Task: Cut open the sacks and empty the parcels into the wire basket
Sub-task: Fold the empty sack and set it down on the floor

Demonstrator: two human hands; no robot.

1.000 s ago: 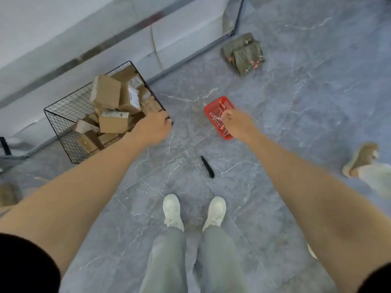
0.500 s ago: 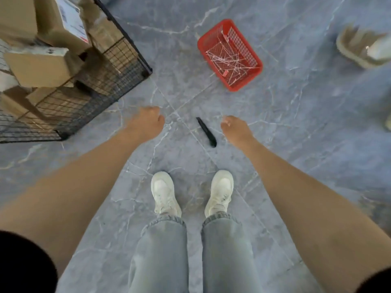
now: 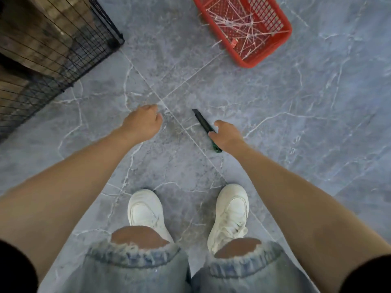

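Note:
A black utility knife (image 3: 200, 119) lies on the grey tiled floor just ahead of my feet. My right hand (image 3: 228, 135) is down on its handle, thumb on one side and curled fingers on the other, pinching it; the blade end pokes out ahead of the hand and the butt end behind it. To the knife's left, my left hand (image 3: 143, 123) hovers low over the floor, loosely curled and holding nothing. The black wire basket (image 3: 99, 37) fills the top left corner, with brown cardboard parcels (image 3: 42, 28) behind its mesh. No sack is in view.
A red plastic basket (image 3: 262, 58) holding several cut white ties sits on the floor at the top right. My white shoes (image 3: 146, 210) and my bent knees in torn jeans fill the bottom of the view. Bare floor lies between the two baskets.
I have bent lower, so the floor and both baskets look larger. My right hand moved from beside the knife onto its handle. My left hand left the wire basket's corner and dropped toward the floor.

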